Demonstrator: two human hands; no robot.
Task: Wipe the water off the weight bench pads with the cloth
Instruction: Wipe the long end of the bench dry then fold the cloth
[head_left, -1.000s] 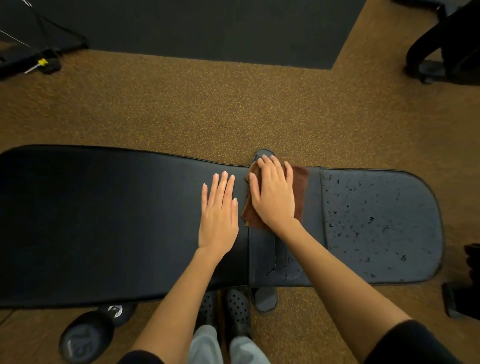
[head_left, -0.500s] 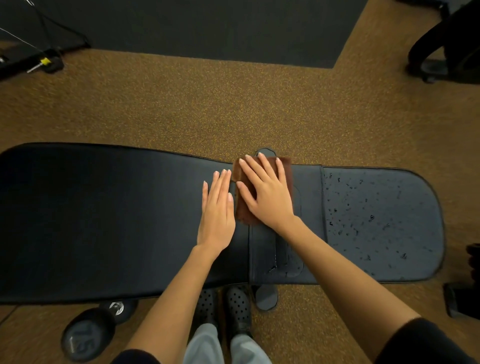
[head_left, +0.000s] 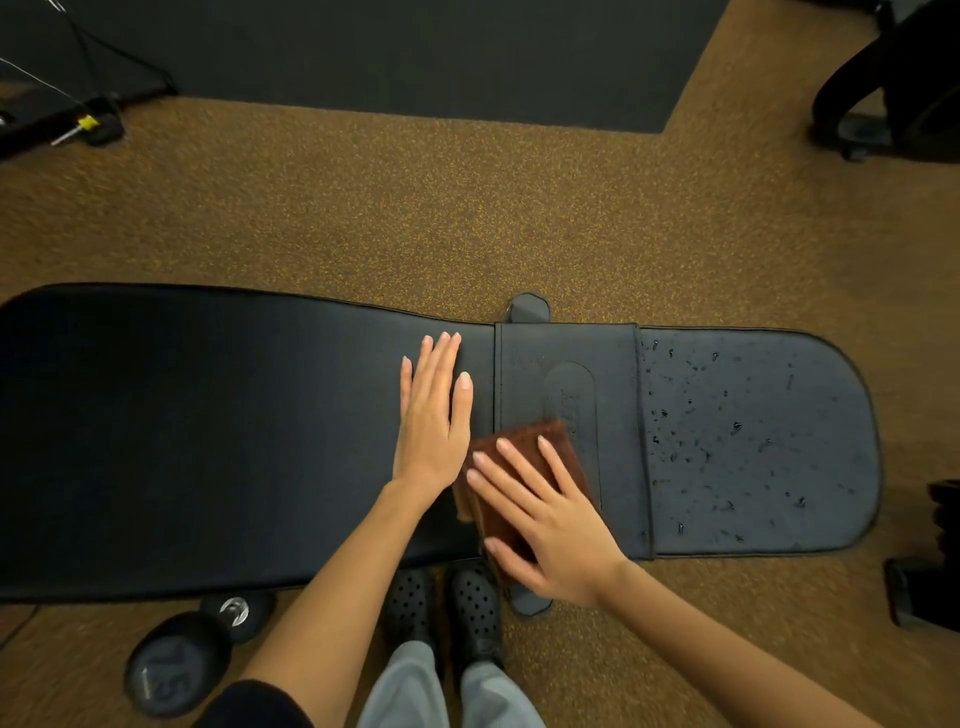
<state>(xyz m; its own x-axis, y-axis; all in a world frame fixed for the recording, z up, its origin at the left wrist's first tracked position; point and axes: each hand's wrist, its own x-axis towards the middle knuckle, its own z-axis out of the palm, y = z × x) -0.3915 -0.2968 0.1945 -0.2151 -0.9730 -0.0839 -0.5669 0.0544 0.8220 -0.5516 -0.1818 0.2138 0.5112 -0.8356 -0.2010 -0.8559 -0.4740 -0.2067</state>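
A black weight bench lies across the view. Its long back pad (head_left: 208, 431) on the left looks dry. The seat pad (head_left: 753, 441) on the right is speckled with water drops. Between them sits a narrow middle section (head_left: 566, 364). My right hand (head_left: 550, 514) presses flat on a folded brown cloth (head_left: 530, 441) at the near edge of that middle section, fingers spread over it. My left hand (head_left: 434, 415) rests flat and open on the back pad, just left of the cloth.
A dumbbell (head_left: 176, 660) lies on the brown speckled floor under the bench's near edge, left of my black shoes (head_left: 447, 608). A dark mat (head_left: 415, 52) covers the far floor. Dark equipment stands at the far right (head_left: 893, 93) and near right (head_left: 930, 582).
My right hand has dragged the cloth from the far edge of the middle section toward me, to its near edge. My left hand has stayed in place on the back pad.
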